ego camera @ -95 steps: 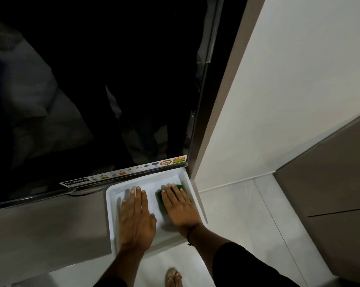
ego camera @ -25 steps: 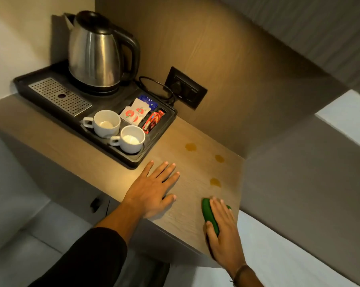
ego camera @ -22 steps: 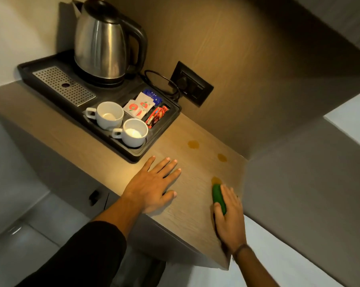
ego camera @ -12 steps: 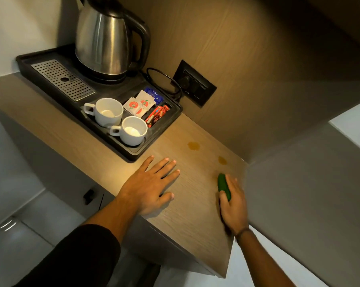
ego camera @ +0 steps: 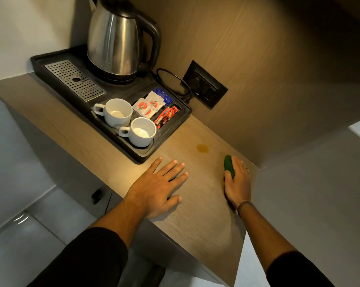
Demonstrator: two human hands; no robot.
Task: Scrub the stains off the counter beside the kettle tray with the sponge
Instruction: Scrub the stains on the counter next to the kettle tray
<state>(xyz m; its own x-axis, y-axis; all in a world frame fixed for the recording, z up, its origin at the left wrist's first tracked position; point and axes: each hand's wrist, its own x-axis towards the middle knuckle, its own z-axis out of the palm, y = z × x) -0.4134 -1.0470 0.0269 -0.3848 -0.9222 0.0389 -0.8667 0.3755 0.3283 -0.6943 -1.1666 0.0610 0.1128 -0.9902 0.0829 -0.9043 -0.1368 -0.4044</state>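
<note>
One green sponge point(ego camera: 229, 166) is gripped in the right hand point(ego camera: 237, 183); the left hand point(ego camera: 157, 188) is laid open, flat on the desk point(ego camera: 200, 220). One stain point(ego camera: 202, 148) (amber) is seen, with two cups point(ego camera: 118, 111) on one tray point(ego camera: 141, 155).

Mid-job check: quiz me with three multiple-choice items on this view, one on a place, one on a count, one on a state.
1. Where is the sponge?
A. In the tray
B. On the counter near the wall corner
C. On the floor

2. How many white cups stand in the tray?
A. One
B. Two
C. Four

3. What is the left hand doing?
A. Lying flat on the counter
B. Gripping the kettle
C. Lifting a cup

Answers: 1 B, the right hand presses it there; 2 B, two sit side by side; 3 A, its fingers are spread on the wood.
</note>
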